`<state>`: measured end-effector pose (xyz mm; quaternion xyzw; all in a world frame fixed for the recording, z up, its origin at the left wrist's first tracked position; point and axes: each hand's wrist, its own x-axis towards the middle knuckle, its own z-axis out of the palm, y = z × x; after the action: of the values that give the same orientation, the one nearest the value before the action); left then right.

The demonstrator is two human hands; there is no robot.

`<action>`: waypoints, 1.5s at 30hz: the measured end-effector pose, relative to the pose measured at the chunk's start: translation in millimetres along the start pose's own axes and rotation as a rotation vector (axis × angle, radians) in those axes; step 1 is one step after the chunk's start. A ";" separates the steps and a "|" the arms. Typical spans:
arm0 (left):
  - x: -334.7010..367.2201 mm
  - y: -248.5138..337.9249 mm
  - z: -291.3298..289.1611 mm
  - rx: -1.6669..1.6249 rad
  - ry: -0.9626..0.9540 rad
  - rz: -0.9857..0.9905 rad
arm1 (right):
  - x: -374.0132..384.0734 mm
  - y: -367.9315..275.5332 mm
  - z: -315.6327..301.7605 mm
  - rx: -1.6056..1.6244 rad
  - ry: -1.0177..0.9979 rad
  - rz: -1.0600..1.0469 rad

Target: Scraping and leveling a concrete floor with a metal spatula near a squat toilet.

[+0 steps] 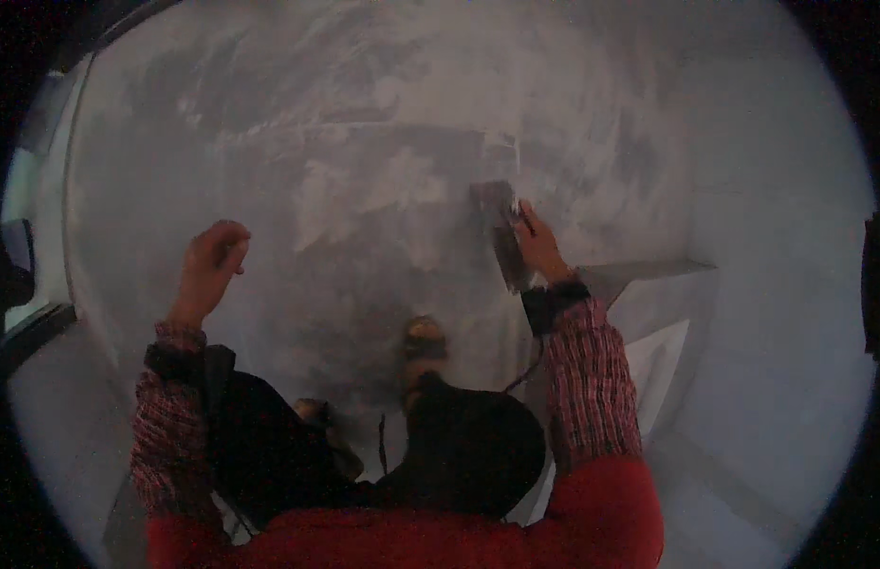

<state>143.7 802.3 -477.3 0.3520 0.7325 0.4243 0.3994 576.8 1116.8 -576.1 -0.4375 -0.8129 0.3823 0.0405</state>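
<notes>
My right hand (540,247) is closed round the handle of a flat plastering trowel (497,211). Its long dark blade lies on or close against a grey surface smeared with pale plaster (364,190); contact cannot be made out. Fingers partly cover the handle. Off to the left, my left hand (215,256) hangs apart from everything, its fingers loosely curled with nothing visible in them. Pale scraped streaks (501,142) show just beyond the trowel.
A sandalled foot (426,332) and my dark-clothed knees (478,446) are below the hands. At right, a boxy pale ledge (648,273) juts out by my right forearm, with a plain pale wall (781,237) beyond. A window-like opening with a dark frame (41,332) stands at far left.
</notes>
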 end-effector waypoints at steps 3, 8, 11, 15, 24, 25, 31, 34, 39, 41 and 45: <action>12.8 -8.7 -3.7 -0.013 -0.050 -0.024 | -19.6 -19.2 -28.9 -0.183 -0.172 0.197; 34.8 16.3 29.9 -0.112 -0.072 0.104 | 4.1 -45.5 -150.2 -0.417 -0.080 -0.232; 45.0 15.8 28.1 -0.010 -0.115 0.098 | 25.3 -139.7 -217.5 -0.470 -0.086 -0.210; 29.9 -19.7 22.4 0.047 -0.115 0.089 | -8.0 -213.8 -227.8 -0.386 -0.223 0.005; -30.2 -81.1 -18.3 -0.038 -0.001 -0.040 | -164.6 -23.8 53.2 -0.365 -0.340 0.018; -35.6 -85.7 -21.9 -0.034 0.013 -0.059 | -190.1 14.7 74.7 -0.416 -0.233 -0.149; -74.3 -93.1 -42.8 0.013 0.093 -0.100 | -95.8 -47.5 149.8 -0.078 -0.064 -0.146; -87.2 -94.3 -34.4 0.009 0.096 -0.116 | -31.3 -127.0 152.9 -0.095 -0.238 0.112; -95.8 -116.1 -52.1 0.006 0.116 -0.149 | -93.5 -80.3 169.4 -0.161 -0.274 0.001; -58.0 -96.2 -61.4 -0.041 0.185 -0.149 | -82.4 -43.6 121.2 -0.225 -0.244 0.067; -29.6 -84.9 -49.4 0.006 0.168 -0.102 | -26.8 -23.0 106.5 -0.297 -0.126 -0.074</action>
<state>97.9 726.9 -529.6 0.2785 0.7816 0.4292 0.3569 535.0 1027.0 -628.8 -0.3836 -0.8770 0.2829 -0.0613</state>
